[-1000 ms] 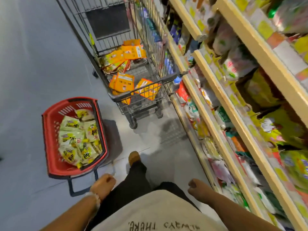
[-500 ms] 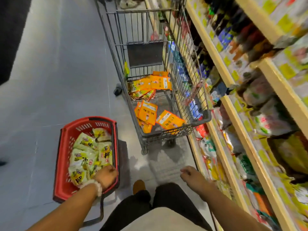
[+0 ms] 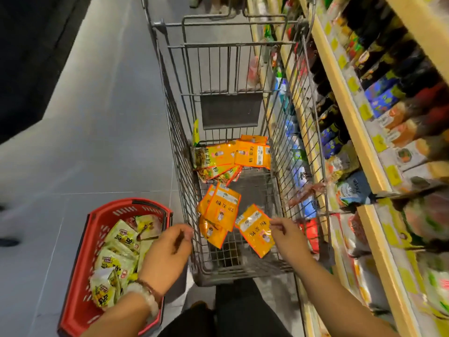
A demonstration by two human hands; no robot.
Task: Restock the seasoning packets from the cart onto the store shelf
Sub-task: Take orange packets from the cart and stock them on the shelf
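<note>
Orange foil seasoning packets (image 3: 222,207) in the grey wire cart (image 3: 286,147) now lie within reach, since both hands have come forward: right hand (image 3: 289,237) pinching one loose packet (image 3: 255,229), left hand (image 3: 167,251) loosely curled, holding nothing, so restocking begins.

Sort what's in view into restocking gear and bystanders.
Job: orange seasoning packets, cart, store shelf, left hand, right hand.
Bystanders: red basket, yellow-green packets inside it.

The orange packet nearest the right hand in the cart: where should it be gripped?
Pinch the orange packet at its upper right corner, coming from above over the cart rim; the right hand is already beside that corner, and the packet lies flat and apart.
</note>
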